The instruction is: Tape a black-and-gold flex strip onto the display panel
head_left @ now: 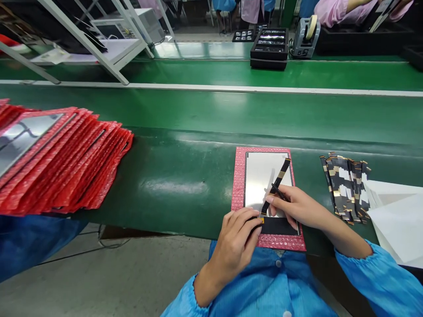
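A flat panel with a silvery back [261, 171] and a black strip [279, 226] along its near edge lies on a pink bubble-wrap sheet [238, 189]. My right hand [294, 204] is closed on a dark, pen-like tool [280, 193]. Slanting over the panel, a black flex cable [280, 174] passes by those fingertips, its lower end near the strip. My left hand [236, 235] rests at the panel's near left, fingers together at a small yellow spot by the cable's lower end; what they pinch, if anything, is hidden.
Red bubble-wrap sleeves [66, 163] are piled at the left. More flex cables [346, 187] lie right of the panel, beside white sheets [396, 220]. Across the green bench [172, 176] stand black trays [270, 46], a tape dispenser [306, 37] and a person in pink [333, 11].
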Motion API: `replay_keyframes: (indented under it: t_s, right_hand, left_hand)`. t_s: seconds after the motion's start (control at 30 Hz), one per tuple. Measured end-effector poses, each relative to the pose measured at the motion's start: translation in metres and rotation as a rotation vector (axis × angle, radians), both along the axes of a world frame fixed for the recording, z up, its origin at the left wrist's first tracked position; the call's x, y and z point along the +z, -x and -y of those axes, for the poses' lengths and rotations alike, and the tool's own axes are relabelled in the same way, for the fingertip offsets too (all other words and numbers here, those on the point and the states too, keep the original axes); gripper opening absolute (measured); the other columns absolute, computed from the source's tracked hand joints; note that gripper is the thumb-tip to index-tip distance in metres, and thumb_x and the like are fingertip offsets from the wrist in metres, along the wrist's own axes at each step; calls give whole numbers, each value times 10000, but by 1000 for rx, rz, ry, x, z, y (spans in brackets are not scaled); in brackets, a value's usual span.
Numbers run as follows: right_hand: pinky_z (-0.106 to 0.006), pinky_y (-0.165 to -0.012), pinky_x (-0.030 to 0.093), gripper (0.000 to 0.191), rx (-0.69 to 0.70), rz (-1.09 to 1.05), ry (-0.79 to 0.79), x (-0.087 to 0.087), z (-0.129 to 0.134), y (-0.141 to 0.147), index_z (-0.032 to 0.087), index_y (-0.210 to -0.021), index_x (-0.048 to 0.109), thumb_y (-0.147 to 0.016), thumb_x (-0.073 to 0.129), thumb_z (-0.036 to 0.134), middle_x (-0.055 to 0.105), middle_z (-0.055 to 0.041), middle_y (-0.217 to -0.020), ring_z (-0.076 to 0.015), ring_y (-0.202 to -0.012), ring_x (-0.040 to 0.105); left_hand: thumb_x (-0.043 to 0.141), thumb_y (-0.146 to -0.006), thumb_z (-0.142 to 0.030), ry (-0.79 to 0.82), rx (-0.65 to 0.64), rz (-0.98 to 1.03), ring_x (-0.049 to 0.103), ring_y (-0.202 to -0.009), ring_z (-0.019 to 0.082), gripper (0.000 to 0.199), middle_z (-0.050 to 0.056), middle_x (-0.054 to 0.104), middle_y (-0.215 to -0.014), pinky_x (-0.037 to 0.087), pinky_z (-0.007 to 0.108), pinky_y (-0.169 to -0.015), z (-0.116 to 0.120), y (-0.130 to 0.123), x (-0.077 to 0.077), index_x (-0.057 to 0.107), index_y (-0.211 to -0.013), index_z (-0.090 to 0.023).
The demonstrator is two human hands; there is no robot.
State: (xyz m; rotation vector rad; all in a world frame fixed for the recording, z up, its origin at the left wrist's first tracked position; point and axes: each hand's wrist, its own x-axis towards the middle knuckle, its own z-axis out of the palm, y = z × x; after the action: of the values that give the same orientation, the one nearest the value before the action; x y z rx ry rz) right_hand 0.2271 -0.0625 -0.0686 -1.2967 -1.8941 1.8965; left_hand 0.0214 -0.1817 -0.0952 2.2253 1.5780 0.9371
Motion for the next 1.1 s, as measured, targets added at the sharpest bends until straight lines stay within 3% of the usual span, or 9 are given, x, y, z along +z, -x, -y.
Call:
replay_keyframes:
  t_s: [0.37,0.53,0.8,1.1]
  right_hand:
    - [-179,-246,423,324,3,31,-38,5,2,2,233,-863,589,-937,522,540,732,16,-844,-48,-306,545]
    - [-159,-252,425,282,35,50,-74,7,6,6,255,-856,597,-940,524,514,741,46,-847,-43,-314,561]
    - [-163,-258,432,236,104,89,-94,3,7,10,285,-891,608,-953,509,490,763,68,-878,-47,-318,597]
    - [-172,-242,425,262,104,66,-88,1,5,10,241,-907,620,-949,529,483,762,27,-861,-64,-305,600]
  left_hand:
    - [593,-935,-255,81,78,72,657,-1155,256,124,22,695,-1166,607,485,-884,-1,-5,2,629,-1031,-326]
    - [622,-920,-230,71,40,97,660,-1158,255,197,53,709,-1150,603,477,-909,4,2,1,613,-1091,-327]
    - [615,-922,-215,57,64,139,679,-1116,223,202,7,716,-1139,610,449,-933,6,4,-3,596,-1086,-331]
    - [602,-921,-208,56,40,65,657,-1179,230,240,33,717,-1160,610,460,-946,6,6,-6,585,-1124,-336]
